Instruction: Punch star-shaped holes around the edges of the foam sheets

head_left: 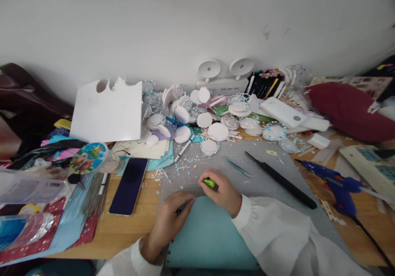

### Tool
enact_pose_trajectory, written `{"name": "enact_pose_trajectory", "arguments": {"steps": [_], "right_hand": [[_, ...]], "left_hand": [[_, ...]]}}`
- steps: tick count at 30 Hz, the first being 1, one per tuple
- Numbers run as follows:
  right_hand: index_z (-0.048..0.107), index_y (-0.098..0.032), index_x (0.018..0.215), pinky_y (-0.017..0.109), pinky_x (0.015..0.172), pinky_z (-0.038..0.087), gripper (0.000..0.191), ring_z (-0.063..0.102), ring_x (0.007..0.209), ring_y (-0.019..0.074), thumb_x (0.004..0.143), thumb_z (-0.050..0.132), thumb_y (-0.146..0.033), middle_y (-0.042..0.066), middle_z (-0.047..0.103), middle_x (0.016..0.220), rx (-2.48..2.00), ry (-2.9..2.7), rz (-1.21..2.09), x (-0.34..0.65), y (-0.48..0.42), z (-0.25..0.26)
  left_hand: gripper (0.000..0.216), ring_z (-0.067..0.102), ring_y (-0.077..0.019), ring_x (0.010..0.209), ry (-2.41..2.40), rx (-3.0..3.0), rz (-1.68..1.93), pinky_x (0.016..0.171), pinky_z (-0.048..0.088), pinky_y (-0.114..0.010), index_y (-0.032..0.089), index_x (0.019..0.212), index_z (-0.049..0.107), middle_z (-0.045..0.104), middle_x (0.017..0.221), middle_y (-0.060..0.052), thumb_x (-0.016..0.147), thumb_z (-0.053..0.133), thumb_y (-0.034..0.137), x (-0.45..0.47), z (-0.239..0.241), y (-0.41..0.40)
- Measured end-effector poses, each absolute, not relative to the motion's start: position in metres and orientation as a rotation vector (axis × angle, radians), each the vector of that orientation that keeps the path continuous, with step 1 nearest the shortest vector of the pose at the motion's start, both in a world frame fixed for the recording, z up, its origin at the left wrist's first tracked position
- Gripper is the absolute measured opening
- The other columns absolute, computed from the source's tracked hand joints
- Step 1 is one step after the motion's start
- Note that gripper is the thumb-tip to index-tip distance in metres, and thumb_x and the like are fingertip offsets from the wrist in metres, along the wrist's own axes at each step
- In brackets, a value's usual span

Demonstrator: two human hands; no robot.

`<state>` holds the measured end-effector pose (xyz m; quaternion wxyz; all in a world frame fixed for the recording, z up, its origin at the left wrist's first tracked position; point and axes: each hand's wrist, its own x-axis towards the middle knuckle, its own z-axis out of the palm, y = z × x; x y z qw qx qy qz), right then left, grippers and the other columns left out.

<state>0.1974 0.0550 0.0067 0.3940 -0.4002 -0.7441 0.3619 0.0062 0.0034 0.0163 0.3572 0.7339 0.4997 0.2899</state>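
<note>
My left hand [168,220] lies on the near edge of a light blue sheet [206,235] with its fingers closed round a thin dark pen-like tool [184,205]. My right hand [220,190] rests at the sheet's far edge, curled round a small bright green object [210,182]. Both wrists wear white sleeves. The blue sheet lies on a grey cutting mat [262,173] on a wooden desk [129,230].
A dark phone [128,185] lies left of the hands. A long black tool [280,179], tweezers [237,167] and a blue glue gun [335,183] lie to the right. Several white foam discs [217,131], a white board [108,111], markers [267,82] and a red cushion [348,109] crowd the back.
</note>
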Motion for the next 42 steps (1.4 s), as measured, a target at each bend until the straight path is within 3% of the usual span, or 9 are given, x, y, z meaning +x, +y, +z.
{"name": "enact_pose_trajectory", "arguments": {"steps": [7, 14, 21, 29, 35, 39, 42], "right_hand": [[0.059, -0.022, 0.093, 0.03, 0.077, 0.045, 0.013, 0.059, 0.082, 0.0176, 0.082, 0.055, -0.017, 0.003, 0.064, 0.085, -1.071, -1.83, 0.902, 0.199, 0.055, 0.002], [0.065, -0.022, 0.086, 0.031, 0.075, 0.045, 0.013, 0.058, 0.078, 0.0179, 0.083, 0.053, -0.016, 0.004, 0.063, 0.079, -1.069, -1.846, 0.897, 0.198, 0.055, 0.005], [0.062, -0.026, 0.105, 0.034, 0.082, 0.045, 0.027, 0.059, 0.088, 0.0196, 0.082, 0.054, -0.014, 0.004, 0.066, 0.09, -1.072, -1.803, 0.917, 0.199, 0.052, 0.002], [0.059, -0.022, 0.095, 0.028, 0.071, 0.045, 0.014, 0.059, 0.076, 0.0172, 0.085, 0.056, -0.031, 0.003, 0.061, 0.081, -1.164, -1.527, 1.003, 0.201, 0.056, 0.002], [0.046, -0.023, 0.11, 0.029, 0.074, 0.048, 0.037, 0.057, 0.084, 0.0168, 0.078, 0.06, -0.035, 0.003, 0.058, 0.092, -0.995, -1.405, 1.185, 0.205, 0.055, 0.012], [0.043, -0.022, 0.109, 0.029, 0.07, 0.047, 0.038, 0.057, 0.075, 0.0142, 0.08, 0.058, -0.039, 0.004, 0.061, 0.096, -0.93, -1.349, 1.28, 0.204, 0.057, 0.013], [0.043, -0.021, 0.104, 0.028, 0.063, 0.046, 0.031, 0.054, 0.062, 0.0127, 0.085, 0.051, -0.044, 0.003, 0.064, 0.083, -0.908, -1.331, 1.336, 0.203, 0.061, 0.011]], "left_hand": [[0.02, 0.064, -0.0167, 0.084, 1.318, 1.925, 0.773, 0.078, 0.051, -0.026, 0.021, 0.099, 0.068, 0.07, 0.09, -0.004, 0.09, 0.051, 0.027, 0.006, 0.014, 0.004], [0.018, 0.065, -0.0161, 0.085, 1.331, 1.927, 0.775, 0.078, 0.051, -0.024, 0.022, 0.097, 0.067, 0.071, 0.09, -0.003, 0.089, 0.052, 0.025, 0.006, 0.013, 0.004], [0.019, 0.065, -0.0165, 0.082, 1.34, 1.894, 0.771, 0.077, 0.052, -0.025, 0.021, 0.092, 0.068, 0.071, 0.087, -0.003, 0.089, 0.051, 0.028, 0.007, 0.015, 0.006], [0.02, 0.065, -0.0166, 0.081, 1.323, 1.824, 0.828, 0.075, 0.051, -0.025, 0.019, 0.092, 0.069, 0.071, 0.087, -0.004, 0.089, 0.052, 0.029, 0.007, 0.016, 0.005], [0.021, 0.064, -0.0182, 0.084, 1.371, 1.791, 0.879, 0.079, 0.049, -0.028, 0.017, 0.089, 0.068, 0.071, 0.089, -0.004, 0.087, 0.053, 0.032, 0.01, 0.016, 0.001], [0.023, 0.064, -0.0179, 0.08, 1.398, 1.777, 0.899, 0.075, 0.049, -0.026, 0.016, 0.083, 0.068, 0.07, 0.084, -0.004, 0.085, 0.055, 0.035, 0.01, 0.017, 0.0], [0.028, 0.061, -0.0161, 0.071, 1.407, 1.77, 0.911, 0.066, 0.047, -0.023, 0.014, 0.077, 0.067, 0.067, 0.075, -0.002, 0.085, 0.054, 0.038, 0.009, 0.017, 0.0]]}}
